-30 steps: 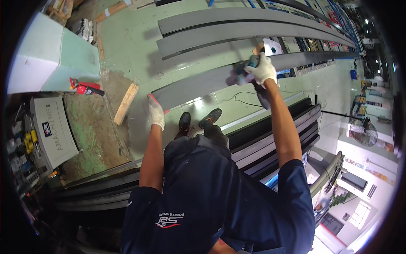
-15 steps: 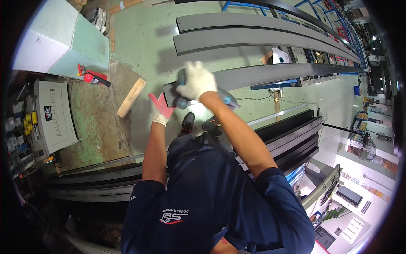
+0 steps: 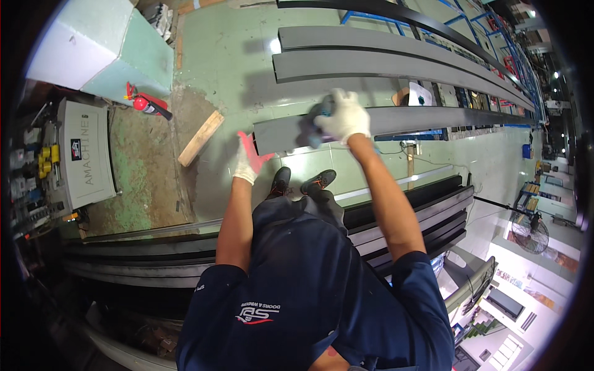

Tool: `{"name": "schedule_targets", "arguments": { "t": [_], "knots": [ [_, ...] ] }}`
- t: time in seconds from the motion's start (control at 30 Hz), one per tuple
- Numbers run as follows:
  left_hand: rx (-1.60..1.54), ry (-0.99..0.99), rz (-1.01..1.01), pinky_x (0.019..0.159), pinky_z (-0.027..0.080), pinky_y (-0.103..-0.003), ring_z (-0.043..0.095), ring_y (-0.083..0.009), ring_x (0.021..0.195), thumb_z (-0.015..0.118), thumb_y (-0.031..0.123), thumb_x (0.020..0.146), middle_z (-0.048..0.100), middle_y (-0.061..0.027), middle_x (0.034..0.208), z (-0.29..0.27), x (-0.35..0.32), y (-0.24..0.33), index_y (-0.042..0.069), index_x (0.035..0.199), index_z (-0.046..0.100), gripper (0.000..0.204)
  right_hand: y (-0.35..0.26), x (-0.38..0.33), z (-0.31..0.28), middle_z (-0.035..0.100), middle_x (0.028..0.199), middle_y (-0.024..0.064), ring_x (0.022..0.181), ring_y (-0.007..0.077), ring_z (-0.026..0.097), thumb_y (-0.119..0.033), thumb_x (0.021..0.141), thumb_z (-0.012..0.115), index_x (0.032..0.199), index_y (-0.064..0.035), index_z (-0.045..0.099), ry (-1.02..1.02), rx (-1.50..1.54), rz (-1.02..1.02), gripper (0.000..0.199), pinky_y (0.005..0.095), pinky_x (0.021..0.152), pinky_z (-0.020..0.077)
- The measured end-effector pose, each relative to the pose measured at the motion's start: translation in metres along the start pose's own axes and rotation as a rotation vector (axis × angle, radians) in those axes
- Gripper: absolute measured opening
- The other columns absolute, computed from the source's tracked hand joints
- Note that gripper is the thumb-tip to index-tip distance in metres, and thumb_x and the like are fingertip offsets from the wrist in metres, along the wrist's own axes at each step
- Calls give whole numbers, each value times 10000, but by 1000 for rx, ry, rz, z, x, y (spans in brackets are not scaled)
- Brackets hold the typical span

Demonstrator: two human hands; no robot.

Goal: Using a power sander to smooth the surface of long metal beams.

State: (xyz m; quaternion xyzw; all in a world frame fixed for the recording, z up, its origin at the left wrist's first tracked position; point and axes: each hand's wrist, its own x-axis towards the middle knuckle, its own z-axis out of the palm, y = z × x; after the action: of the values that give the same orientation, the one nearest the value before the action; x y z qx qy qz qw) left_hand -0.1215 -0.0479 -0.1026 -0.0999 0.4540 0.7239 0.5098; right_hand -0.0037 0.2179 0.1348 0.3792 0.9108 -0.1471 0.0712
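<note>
Right hand, upper centre, is gripping blurred tool over grey bar; left hand, centre-left, is touching its end, fingers wide.

I see a long grey bar lying sideways, with a blurry dark tool, maybe touching it, near its left end.

Grey capital lettering along a pale cabinet at left, a small dark label beside it, white lettering with a red swoosh on the near navy shirt, white letters on its left sleeve
</note>
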Motion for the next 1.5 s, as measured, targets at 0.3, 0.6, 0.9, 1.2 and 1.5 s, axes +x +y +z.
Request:
{"name": "schedule_targets", "arguments": {
  "t": [0.3,0.6,0.9,1.2,1.5],
  "knots": [
    [263,192,66,1252,460,-669,559,-358,1571,296,1005,1043,527,-104,1763,5,31,-22,116,1841,296,1195,176,42,-14,669,1433,285,1230,493,769,-537,759,931,1532,-158,615,150,-27,292,916,546,1059,646],
    [13,-18,-55,1226,456,-695,549,-368,1581,169,1105,937,587,-97,1735,3,16,-4,150,1765,453,1295,-17,-3,18,645,1422,255,1207,475,763,-447,779,909,1457,-150,640,9,11,-73,788,543,1035,646],
    [-115,-32,15,1182,525,-676,552,-359,1576,219,1116,908,543,-81,1763,15,-8,0,143,1794,404,1328,-84,-24,33,649,1314,267,1164,485,759,-373,768,909,1404,-131,660,-119,5,-372,725,556,1010,641],
    [-188,-88,-96,1294,445,-651,523,-359,1610,272,1041,994,513,-77,1795,-14,5,-2,184,1794,414,1180,-108,-44,47,648,1348,274,1189,489,743,-395,754,928,1422,-133,654,-146,75,-442,768,569,1001,642],
    [-79,-63,92,1316,470,-527,566,-296,1584,446,797,1159,558,-84,1754,13,10,-2,119,1754,483,903,-96,-17,34,646,1374,264,1206,471,754,-337,784,917,1438,-136,650,-100,164,-282,734,554,1014,647]
  ]
}}
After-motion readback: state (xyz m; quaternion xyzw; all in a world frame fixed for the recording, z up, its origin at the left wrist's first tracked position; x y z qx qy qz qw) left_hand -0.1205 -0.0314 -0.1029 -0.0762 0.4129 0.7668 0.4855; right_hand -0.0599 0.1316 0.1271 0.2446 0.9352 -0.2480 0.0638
